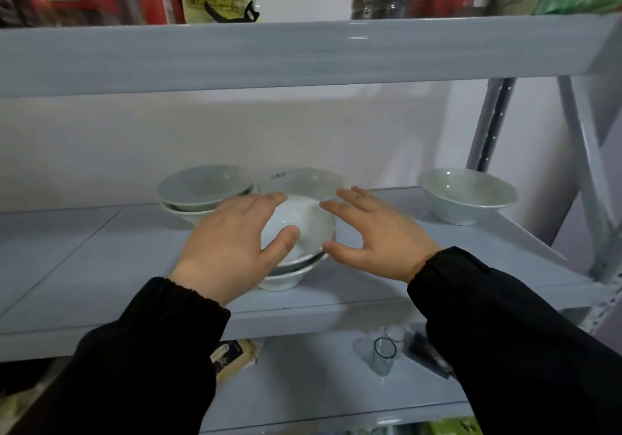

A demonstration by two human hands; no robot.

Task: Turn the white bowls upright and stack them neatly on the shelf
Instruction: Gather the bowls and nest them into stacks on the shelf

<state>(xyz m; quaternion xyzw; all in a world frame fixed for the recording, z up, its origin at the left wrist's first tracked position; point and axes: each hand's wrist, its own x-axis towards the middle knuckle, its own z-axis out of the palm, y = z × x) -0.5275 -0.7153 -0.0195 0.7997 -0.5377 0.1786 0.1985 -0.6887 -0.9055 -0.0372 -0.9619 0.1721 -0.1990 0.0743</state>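
Note:
A white bowl (304, 220), blurred, sits on top of a short stack of upright white bowls (281, 281) at the middle of the grey shelf (101, 266). Its opening faces up and away from me. My left hand (229, 246) cups its left side, thumb pressed on the near wall. My right hand (380, 236) cups its right side, with fingertips and thumb at the bowl's edge. Behind and to the left stand two more nested upright bowls (202, 187). A single upright bowl (468, 195) stands at the far right of the shelf.
The upper shelf beam (202, 57) hangs close overhead, with bags and a metal container on it. A perforated metal post (491, 124) and a diagonal brace stand at the right. On the lower shelf are a clear glass (383, 355) and a small box (232, 357).

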